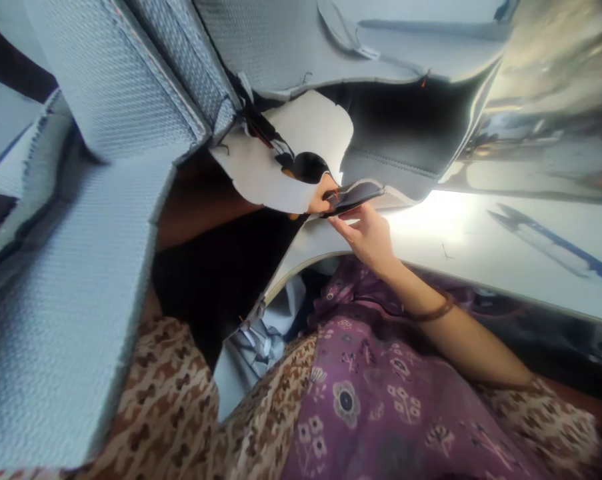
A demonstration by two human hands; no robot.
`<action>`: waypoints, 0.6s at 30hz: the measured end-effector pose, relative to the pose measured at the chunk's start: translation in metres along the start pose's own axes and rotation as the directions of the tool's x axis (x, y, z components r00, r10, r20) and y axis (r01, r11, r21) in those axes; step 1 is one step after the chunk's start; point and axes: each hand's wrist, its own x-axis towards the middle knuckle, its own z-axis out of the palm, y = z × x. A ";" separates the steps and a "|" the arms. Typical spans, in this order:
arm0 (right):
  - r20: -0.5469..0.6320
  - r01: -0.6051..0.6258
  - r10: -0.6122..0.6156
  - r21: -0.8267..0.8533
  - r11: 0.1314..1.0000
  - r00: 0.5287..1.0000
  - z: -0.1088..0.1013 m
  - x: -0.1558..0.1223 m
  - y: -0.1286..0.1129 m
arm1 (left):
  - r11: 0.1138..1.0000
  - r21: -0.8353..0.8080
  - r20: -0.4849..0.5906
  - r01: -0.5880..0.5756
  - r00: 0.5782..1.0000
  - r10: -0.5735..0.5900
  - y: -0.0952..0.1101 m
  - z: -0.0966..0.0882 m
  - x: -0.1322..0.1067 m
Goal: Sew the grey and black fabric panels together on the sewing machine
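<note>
Fingers of my left hand (323, 192) are pinched on a dark, light-edged strip of sewn material (361, 192); the forearm passes behind grey textured fabric. My right hand (369, 235) grips the same dark strip from below, with thumb and fingers closed at its edge. Around my left wrist lies a curved white panel (325, 117), its edge notched. The strip seems to belong to the larger grey sewn piece (395, 163), though the join is hard to make out. Parts of my left fingers are hidden by the material.
Large grey textured panels (125, 100) with stitched seams stand close on the left and hang low. More grey fabric (281, 47) with a loose strap (341, 33) spreads across the top. Blue-handled thread snips (561, 243) lie on the white table (505, 280) at right, beside a shiny metal surface (545, 147).
</note>
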 end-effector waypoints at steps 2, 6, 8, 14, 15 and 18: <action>-0.033 -0.005 0.009 0.110 0.994 0.999 0.005 0.009 0.003 | 0.999 -0.006 0.011 -0.045 0.999 0.045 0.003 -0.005 -0.001; -0.011 -0.091 0.100 0.326 0.941 0.995 0.010 0.013 0.006 | 0.999 -0.045 0.013 0.014 1.000 -0.013 0.008 -0.008 0.000; 0.039 -0.157 0.154 0.390 0.907 0.987 0.009 0.015 0.004 | 0.997 -0.043 0.002 0.066 0.998 -0.066 0.009 -0.008 0.002; 0.139 -0.261 0.224 0.386 0.885 0.965 -0.002 0.032 -0.005 | 0.973 0.006 -0.117 0.229 0.967 -0.227 0.006 -0.006 0.007; 0.149 -0.267 0.227 0.371 0.889 0.962 -0.002 0.033 -0.005 | 0.968 0.001 -0.129 0.252 0.960 -0.249 0.006 -0.005 0.007; 0.086 -0.197 0.180 0.284 0.938 0.980 0.004 0.033 0.002 | 0.943 -0.034 -0.142 0.330 0.933 -0.331 0.006 -0.002 0.007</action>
